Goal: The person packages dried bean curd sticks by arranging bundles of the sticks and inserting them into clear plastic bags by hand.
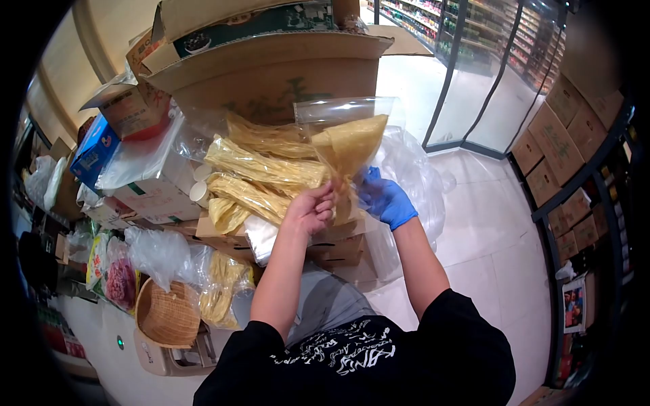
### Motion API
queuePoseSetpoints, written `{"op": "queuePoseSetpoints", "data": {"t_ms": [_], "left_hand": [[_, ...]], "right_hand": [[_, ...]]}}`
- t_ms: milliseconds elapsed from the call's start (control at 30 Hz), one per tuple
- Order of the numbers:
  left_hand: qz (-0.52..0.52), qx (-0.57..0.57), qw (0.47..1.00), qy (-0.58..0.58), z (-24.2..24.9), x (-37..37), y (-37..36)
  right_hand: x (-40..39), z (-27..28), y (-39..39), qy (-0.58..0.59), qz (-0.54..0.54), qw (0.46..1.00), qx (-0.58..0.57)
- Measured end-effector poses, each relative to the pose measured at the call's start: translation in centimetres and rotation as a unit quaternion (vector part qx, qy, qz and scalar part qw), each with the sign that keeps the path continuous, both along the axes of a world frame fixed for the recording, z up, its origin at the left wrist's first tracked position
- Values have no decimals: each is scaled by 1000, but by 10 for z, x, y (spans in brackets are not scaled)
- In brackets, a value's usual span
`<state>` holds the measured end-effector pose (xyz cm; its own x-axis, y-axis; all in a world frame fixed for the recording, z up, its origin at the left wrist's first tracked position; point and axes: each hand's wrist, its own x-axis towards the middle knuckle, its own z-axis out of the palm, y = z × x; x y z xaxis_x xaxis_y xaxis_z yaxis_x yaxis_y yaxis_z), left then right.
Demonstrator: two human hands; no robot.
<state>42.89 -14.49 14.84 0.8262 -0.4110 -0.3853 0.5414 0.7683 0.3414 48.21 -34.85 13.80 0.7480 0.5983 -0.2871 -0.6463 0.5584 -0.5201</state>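
A clear plastic bag (347, 110) with folded yellow dried tofu skin (350, 145) inside is held up in front of me. My bare left hand (314, 208) has its fingers curled at the bag's lower left side. In a blue glove, my right hand (384, 198) grips the lower right side, its fingertips partly hidden and slightly blurred. Several long bundles of dried tofu skin sticks (261, 162), wrapped in clear plastic, lie piled just left of and behind my hands. White plastic bags (261, 237) lie under the pile's front edge.
A large open cardboard box (271, 74) stands behind the pile. At left are a white carton (159, 179), paper cups (198, 193) and a wicker basket (166, 312). A big clear plastic bag (413, 183) sits at right, near glass doors (474, 88) and shelved boxes (555, 139).
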Motion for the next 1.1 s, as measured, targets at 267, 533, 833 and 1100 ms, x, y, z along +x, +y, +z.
{"op": "queuePoseSetpoints", "data": {"t_ms": [267,533,833,1100], "left_hand": [[69,43,996,26,-10,-6,1],[75,57,995,25,-18,-5,-3],[71,72,995,21,-40,-2,-6],[74,152,985,30,-44,0,-12]], "right_hand": [[4,-22,0,-46,18,999,18],[11,-39,-7,1,6,1000,-27],[4,-37,-3,-2,13,996,-88],[4,-43,1,-44,-50,984,-167]]}}
